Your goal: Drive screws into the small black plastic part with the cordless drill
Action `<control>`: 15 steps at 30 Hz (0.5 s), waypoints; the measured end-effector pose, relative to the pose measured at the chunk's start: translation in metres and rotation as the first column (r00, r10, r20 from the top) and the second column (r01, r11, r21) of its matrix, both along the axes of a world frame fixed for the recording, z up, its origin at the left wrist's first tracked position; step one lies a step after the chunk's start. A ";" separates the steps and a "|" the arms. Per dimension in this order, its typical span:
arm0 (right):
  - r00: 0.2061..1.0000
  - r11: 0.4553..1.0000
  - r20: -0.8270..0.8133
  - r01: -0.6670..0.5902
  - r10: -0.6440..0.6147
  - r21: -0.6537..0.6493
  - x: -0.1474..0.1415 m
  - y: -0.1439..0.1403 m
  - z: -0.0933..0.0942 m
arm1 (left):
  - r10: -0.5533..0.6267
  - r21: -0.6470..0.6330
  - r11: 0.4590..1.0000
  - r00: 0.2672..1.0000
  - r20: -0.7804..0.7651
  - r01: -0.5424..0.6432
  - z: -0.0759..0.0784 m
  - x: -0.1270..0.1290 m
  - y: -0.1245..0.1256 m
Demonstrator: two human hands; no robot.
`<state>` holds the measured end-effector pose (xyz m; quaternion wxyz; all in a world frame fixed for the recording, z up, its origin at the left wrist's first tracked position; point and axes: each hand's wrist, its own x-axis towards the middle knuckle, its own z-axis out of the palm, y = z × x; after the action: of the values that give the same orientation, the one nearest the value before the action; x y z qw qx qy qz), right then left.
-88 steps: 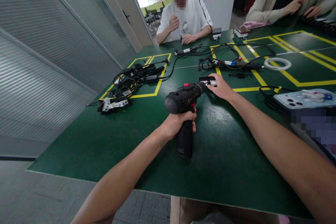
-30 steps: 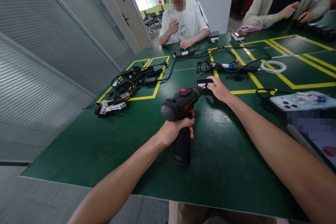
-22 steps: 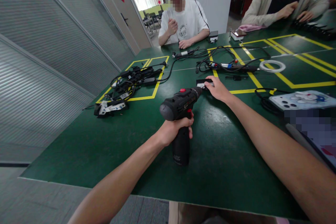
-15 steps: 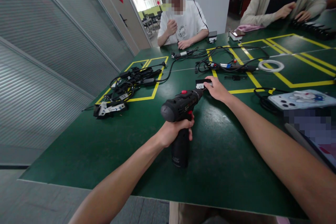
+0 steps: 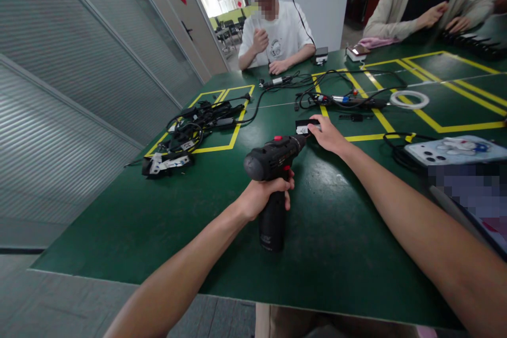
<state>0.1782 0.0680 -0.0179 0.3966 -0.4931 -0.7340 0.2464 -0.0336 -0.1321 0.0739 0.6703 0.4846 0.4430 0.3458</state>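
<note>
Far left, we note a slatted partition [image 5: 59, 79] along the green table [image 5: 166, 253]. On the table's left part we log a tangled heap of black cables [image 5: 208, 116] among yellow tape lines [image 5: 217, 149]; just nearer lies a black piece with white labels [image 5: 168, 163].

Left arm comes in from the near left, forearm slanting far and right, wrist nearly straight. We see the left hand [image 5: 259, 196] wrapped round the grip of a black drill [image 5: 273, 161], thumb crossing just under the motor body, fingertips showing on the right, below the red trigger. The drill's handle is roughly upright, its nose aimed far and right. Whether its base touches the table, we cannot tell.

Beyond, at the far edge, a seated person in a white shirt [image 5: 283, 31] has one fist raised, the other hand on the table.

At mid-table, by the drill's nose, we find a small black-and-white block [image 5: 302, 128]. The right hand [image 5: 328, 133] grasps its right end, thumb on the near side, fingers over the top. Bit contact: unclear to us. Right arm runs from the near right corner far and left, almost straight.

Farther right: a white ring [image 5: 410, 106]; nearer, a patterned phone [image 5: 455, 152].
</note>
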 end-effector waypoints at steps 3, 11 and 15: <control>1.000 1.000 0.008 -0.002 0.002 0.003 0.000 0.000 0.000 | 0.005 0.002 1.000 1.000 -0.002 -0.005 0.001 0.000 0.000; 1.000 1.000 -0.001 -0.004 0.004 -0.001 0.001 0.003 -0.003 | 0.016 0.003 1.000 1.000 -0.010 -0.016 0.001 0.001 -0.001; 1.000 1.000 0.007 0.002 -0.002 0.000 0.001 0.001 -0.001 | 0.018 0.012 1.000 1.000 -0.001 -0.018 0.000 0.000 -0.001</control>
<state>0.1789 0.0695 -0.0188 0.3942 -0.4947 -0.7349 0.2445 -0.0334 -0.1329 0.0739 0.6638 0.4849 0.4457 0.3544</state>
